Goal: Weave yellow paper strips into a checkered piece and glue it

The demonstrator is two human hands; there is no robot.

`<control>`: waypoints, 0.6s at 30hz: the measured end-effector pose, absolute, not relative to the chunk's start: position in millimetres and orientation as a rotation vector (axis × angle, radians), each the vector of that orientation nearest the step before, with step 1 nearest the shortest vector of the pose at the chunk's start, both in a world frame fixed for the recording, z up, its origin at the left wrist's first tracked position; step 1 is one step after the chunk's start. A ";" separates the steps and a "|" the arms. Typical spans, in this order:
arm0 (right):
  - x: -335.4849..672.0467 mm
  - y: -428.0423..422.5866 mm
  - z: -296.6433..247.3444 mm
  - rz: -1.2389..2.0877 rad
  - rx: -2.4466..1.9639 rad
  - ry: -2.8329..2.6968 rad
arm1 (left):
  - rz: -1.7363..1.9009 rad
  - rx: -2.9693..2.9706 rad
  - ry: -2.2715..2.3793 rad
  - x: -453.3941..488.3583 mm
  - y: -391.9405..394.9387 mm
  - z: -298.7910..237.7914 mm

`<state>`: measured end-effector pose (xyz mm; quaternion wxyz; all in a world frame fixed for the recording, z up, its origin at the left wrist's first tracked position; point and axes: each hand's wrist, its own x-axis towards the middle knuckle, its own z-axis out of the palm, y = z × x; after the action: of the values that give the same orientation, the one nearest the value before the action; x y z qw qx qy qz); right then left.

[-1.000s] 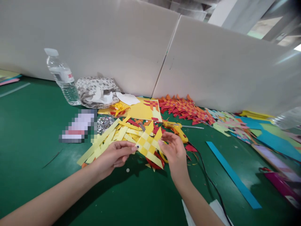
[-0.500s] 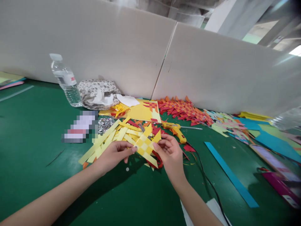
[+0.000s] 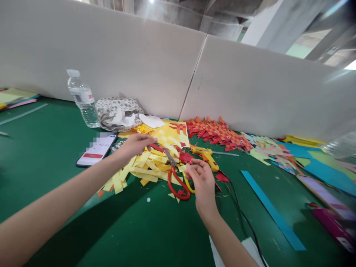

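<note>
My left hand (image 3: pixel 136 144) reaches over a heap of yellow paper strips (image 3: pixel 144 168), fingers pinched on a blurred woven yellow paper piece (image 3: pixel 166 140) above a yellow sheet (image 3: pixel 169 131). My right hand (image 3: pixel 202 180) hovers with curled fingers beside red-handled scissors (image 3: pixel 176 181) lying on the strips. Its fingertips are closed by a small yellow scrap I cannot make out. Red paper scraps (image 3: pixel 185 157) lie between the two hands.
On the green table (image 3: pixel 41 155) stand a water bottle (image 3: pixel 82 98), a patterned cloth (image 3: pixel 118 110) and a phone (image 3: pixel 97 150). A yellow glue gun (image 3: pixel 207 157) with a black cable (image 3: pixel 244 218), red-orange woven fish (image 3: pixel 217 130), pastel woven pieces (image 3: pixel 271 148) and a blue strip (image 3: pixel 274 211) lie right. White partitions (image 3: pixel 250 85) stand behind.
My left hand has carried the woven yellow piece away from my right hand, up and back over the yellow sheet. My right hand let go and dropped toward the scissors, now uncovered.
</note>
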<state>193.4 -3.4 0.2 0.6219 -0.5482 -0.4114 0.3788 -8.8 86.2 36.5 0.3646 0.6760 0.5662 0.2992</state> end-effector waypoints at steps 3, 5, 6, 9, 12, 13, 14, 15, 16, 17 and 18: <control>193.6 -1.7 -3.9 0.904 -1.278 -0.971 | 0.695 1.836 1.568 -10.1 128.7 40.5; 194.9 -0.4 -5.3 0.916 -1.287 -0.969 | 0.641 1.919 1.649 -13.2 145.5 39.3; 195.7 0.0 -5.4 0.918 -1.292 -0.964 | 0.629 1.965 1.689 -15.2 148.8 38.4; 197.0 0.1 -4.6 0.919 -1.300 -0.967 | 0.569 2.125 1.709 -20.6 141.1 36.2; 195.6 -1.4 -3.6 0.923 -1.303 -1.011 | 0.414 2.303 1.506 -20.2 120.5 32.6; 194.8 -1.9 -3.5 0.923 -1.307 -1.028 | 0.376 2.354 1.434 -18.6 114.4 30.3; 194.1 -2.3 -3.6 0.923 -1.310 -1.043 | 0.346 2.420 1.359 -16.6 109.6 27.5; 193.5 -2.6 -3.8 0.920 -1.312 -1.057 | 0.328 2.570 1.268 -14.2 106.3 24.3; 193.1 -2.7 -4.2 0.916 -1.312 -1.068 | 0.306 2.690 1.197 -11.8 104.6 20.7; 193.0 -2.5 -4.7 0.912 -1.312 -1.078 | 0.306 2.763 1.143 -9.6 104.2 17.2; 193.2 -2.3 -5.3 0.905 -1.311 -1.084 | 0.307 2.776 1.124 -7.7 104.8 13.9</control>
<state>193.2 -2.3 -5.3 0.5707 -0.5585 -0.4621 0.3857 -7.7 104.8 13.9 0.0653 0.9201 0.3726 0.1018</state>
